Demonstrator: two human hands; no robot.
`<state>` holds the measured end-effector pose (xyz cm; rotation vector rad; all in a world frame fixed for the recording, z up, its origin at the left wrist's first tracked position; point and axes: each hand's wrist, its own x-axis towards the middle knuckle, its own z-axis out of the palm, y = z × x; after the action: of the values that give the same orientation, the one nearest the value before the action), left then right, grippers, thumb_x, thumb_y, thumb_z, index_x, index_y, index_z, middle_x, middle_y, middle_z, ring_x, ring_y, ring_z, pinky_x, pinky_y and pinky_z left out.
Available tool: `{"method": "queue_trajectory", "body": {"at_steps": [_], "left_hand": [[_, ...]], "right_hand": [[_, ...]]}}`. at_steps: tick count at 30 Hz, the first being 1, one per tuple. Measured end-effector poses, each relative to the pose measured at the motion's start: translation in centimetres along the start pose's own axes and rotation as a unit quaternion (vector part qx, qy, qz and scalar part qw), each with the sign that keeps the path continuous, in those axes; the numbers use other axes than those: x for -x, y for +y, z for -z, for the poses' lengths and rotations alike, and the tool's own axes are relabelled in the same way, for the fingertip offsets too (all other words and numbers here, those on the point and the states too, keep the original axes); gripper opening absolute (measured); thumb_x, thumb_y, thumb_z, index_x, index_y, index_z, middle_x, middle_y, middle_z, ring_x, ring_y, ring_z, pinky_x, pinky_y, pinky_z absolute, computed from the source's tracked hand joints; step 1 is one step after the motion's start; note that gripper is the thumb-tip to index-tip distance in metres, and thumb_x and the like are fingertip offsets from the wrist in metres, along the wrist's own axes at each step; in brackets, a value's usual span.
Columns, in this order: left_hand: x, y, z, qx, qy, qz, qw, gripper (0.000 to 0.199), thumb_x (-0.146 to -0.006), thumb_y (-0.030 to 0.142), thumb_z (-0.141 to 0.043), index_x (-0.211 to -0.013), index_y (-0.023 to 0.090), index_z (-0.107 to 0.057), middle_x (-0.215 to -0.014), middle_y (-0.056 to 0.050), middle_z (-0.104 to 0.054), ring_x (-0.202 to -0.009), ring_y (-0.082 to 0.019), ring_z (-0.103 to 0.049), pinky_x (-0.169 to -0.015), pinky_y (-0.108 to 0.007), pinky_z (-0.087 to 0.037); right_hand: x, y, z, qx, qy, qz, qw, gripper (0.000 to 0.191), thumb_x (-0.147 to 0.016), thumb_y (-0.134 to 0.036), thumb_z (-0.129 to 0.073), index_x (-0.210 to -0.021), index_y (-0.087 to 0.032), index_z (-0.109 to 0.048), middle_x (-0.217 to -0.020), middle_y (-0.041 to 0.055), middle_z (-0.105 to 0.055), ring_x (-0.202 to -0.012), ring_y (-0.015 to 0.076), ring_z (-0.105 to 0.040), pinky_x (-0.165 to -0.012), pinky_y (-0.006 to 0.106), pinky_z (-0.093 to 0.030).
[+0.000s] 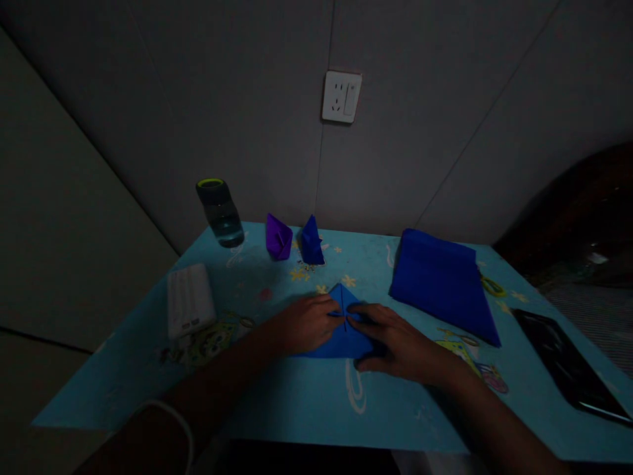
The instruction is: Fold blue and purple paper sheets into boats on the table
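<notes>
Fingers of right hand (403, 342) are spread; left hand's (307, 323) pinch cannot be told; blue paper (346, 344) may be skewed by uneven pressing.

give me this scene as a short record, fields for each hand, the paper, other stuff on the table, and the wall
left hand: on the blue folded paper, left side
right hand: on the same paper, right side
paper: pointed top, dark line down the middle
back of table: bottle, purple folded piece, dark blue folded piece
table left: white power bank
table right: blue sheets, dark phone-like device
wall: white socket panel
</notes>
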<state>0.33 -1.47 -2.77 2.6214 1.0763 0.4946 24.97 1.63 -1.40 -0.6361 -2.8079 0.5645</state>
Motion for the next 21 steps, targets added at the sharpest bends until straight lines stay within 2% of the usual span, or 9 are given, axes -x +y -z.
{"method": "queue_trajectory", "body": {"at_steps": [4, 6, 8, 12, 14, 17, 21], "left_hand": [[0.6, 0.2, 1.5, 0.047, -0.01, -0.001, 0.999, 0.028, -0.09, 0.043, -0.06, -0.104, 0.023, -0.074, -0.121, -0.01, -0.071, -0.11, -0.029, -0.066, -0.1, -0.043, -0.045], [0.9, 0.2, 2.1, 0.069, -0.026, 0.02, 0.997, 0.031, -0.087, 0.048, -0.062, -0.103, 0.025, -0.075, -0.125, -0.008, -0.07, -0.112, -0.029, -0.066, -0.1, -0.042, -0.046], [1.1, 0.0, 2.5, 0.089, -0.038, 0.039, 0.995, 0.029, -0.086, 0.045, -0.064, -0.106, 0.027, -0.075, -0.127, -0.006, -0.07, -0.115, -0.028, -0.066, -0.1, -0.039, -0.047], [1.3, -0.5, 3.1, 0.114, -0.051, 0.047, 0.991, 0.029, -0.084, 0.026, -0.062, -0.11, 0.024, -0.074, -0.127, -0.007, -0.07, -0.117, -0.026, -0.065, -0.103, -0.037, -0.045], [1.6, -0.8, 3.5, 0.124, -0.073, 0.053, 0.988, 0.029, -0.084, 0.027, -0.064, -0.111, 0.023, -0.074, -0.129, -0.008, -0.068, -0.119, -0.026, -0.064, -0.104, -0.037, -0.044], [1.9, -0.9, 4.0, 0.131, -0.088, 0.06, 0.986, 0.033, -0.08, 0.04, -0.071, -0.11, 0.026, -0.074, -0.129, -0.007, -0.067, -0.117, -0.028, -0.063, -0.102, -0.039, -0.045], [1.8, -0.4, 4.1, 0.075, -0.094, 0.019, 0.993, 0.031, -0.074, 0.037, -0.077, -0.102, 0.022, -0.077, -0.117, -0.009, -0.068, -0.106, -0.028, -0.064, -0.095, -0.037, -0.048]], "right_hand": [[0.0, -0.1, 0.5, -0.026, -0.008, -0.003, 1.0, 0.038, -0.092, -0.038, -0.063, -0.127, -0.022, -0.066, -0.138, 0.0133, -0.058, -0.127, 0.0289, -0.054, -0.108, 0.046, -0.044], [-0.1, 0.0, 0.5, -0.035, 0.001, -0.023, 0.999, 0.03, -0.098, -0.031, -0.053, -0.123, -0.022, -0.068, -0.136, 0.0109, -0.061, -0.126, 0.0257, -0.056, -0.108, 0.044, -0.045], [-0.3, 0.2, 0.2, -0.04, 0.018, -0.049, 0.998, 0.03, -0.101, -0.027, -0.046, -0.119, -0.022, -0.07, -0.13, 0.0089, -0.066, -0.122, 0.0233, -0.06, -0.107, 0.042, -0.046], [-0.7, 0.4, -0.4, -0.035, 0.049, -0.08, 0.995, 0.029, -0.1, -0.026, -0.047, -0.114, -0.02, -0.072, -0.119, 0.0095, -0.072, -0.112, 0.0237, -0.066, -0.101, 0.043, -0.051], [-0.7, 0.5, -0.5, -0.03, 0.057, -0.085, 0.994, 0.028, -0.1, -0.025, -0.048, -0.114, -0.019, -0.072, -0.117, 0.0104, -0.072, -0.109, 0.0238, -0.067, -0.099, 0.043, -0.052], [-0.5, 0.6, 0.0, -0.037, 0.043, -0.065, 0.996, 0.024, -0.098, -0.028, -0.054, -0.113, -0.021, -0.073, -0.121, 0.0099, -0.07, -0.113, 0.0236, -0.065, -0.1, 0.042, -0.05], [0.1, 0.7, 0.7, -0.044, 0.01, -0.036, 0.998, 0.021, -0.094, -0.036, -0.062, -0.103, -0.024, -0.077, -0.129, 0.009, -0.066, -0.12, 0.0253, -0.06, -0.104, 0.045, -0.046]]}}
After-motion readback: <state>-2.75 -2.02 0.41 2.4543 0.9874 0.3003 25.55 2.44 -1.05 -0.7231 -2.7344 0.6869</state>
